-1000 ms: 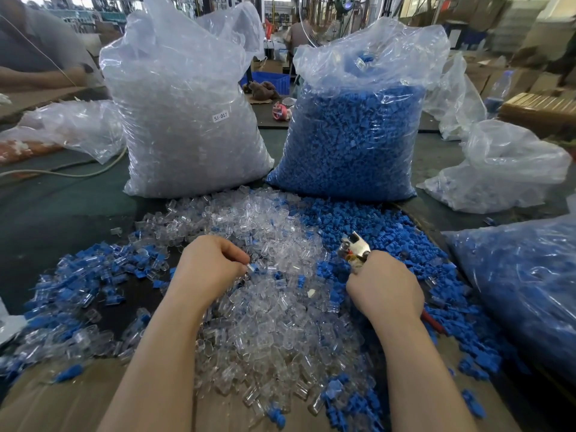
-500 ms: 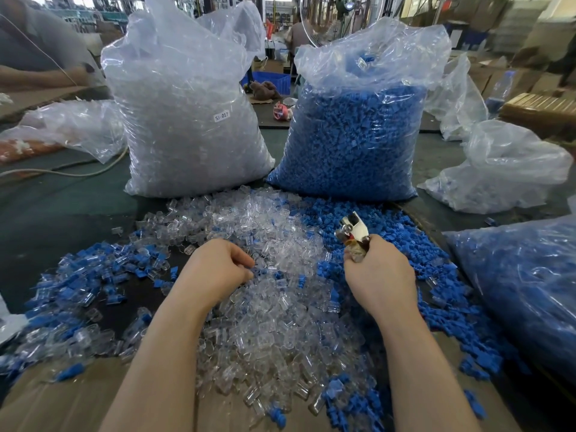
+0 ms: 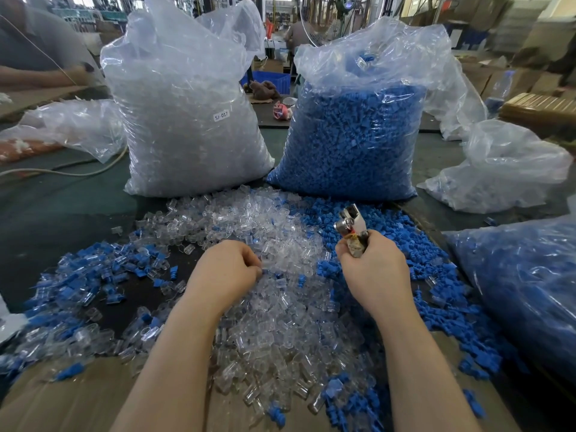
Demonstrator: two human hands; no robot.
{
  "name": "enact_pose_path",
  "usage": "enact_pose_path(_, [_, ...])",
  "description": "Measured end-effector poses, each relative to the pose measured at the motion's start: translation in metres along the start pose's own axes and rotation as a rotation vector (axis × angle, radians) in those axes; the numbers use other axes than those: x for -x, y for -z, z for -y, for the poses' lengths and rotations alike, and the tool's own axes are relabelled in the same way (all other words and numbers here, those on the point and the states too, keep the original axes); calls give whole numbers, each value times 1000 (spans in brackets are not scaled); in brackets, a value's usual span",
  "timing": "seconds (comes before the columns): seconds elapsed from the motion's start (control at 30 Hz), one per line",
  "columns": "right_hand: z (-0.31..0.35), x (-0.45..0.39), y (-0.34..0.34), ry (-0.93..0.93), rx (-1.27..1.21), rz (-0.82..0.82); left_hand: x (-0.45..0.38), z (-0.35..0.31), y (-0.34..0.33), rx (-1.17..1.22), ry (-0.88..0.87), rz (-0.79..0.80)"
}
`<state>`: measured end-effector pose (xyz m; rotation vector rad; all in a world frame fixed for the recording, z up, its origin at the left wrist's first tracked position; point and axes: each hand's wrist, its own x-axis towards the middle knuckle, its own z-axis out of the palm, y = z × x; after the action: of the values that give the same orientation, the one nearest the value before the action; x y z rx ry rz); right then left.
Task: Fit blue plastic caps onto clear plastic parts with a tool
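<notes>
The left hand [image 3: 225, 269] rests knuckles-up on the clear parts [image 3: 280, 322], its fingers curled in and its fingertips [image 3: 257, 269] pinched together at the heap; whether a part sits between them cannot be told, since the fingers hide it. The right hand [image 3: 372, 275] is wrapped round the handle of the tool [image 3: 352, 226], whose metal head sticks up and away past the knuckles, tilted a little toward the left hand. The two hands are apart, with the clear parts lying between and under them and running on toward the wrists. Blue caps [image 3: 405, 244] are spread beyond and to the right of the right hand, some just beside its wrist. Left of the left hand lies a looser scatter of clear pieces with blue ends, the mixed pile [image 3: 93, 285]. Beyond the left hand stands a clear bag [image 3: 187, 120] of clear parts; beyond the right hand a blue bag [image 3: 352, 135] of caps. To the right of the right forearm lies a third bag [image 3: 530, 291] with blue pieces
</notes>
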<state>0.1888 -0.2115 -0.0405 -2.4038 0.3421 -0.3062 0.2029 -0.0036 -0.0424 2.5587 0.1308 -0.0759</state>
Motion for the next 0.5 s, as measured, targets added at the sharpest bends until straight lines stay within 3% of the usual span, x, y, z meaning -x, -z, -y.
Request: enact_pose_path(0.5, [2, 1, 1, 11, -37, 11, 4, -6, -1, 147, -28, 1])
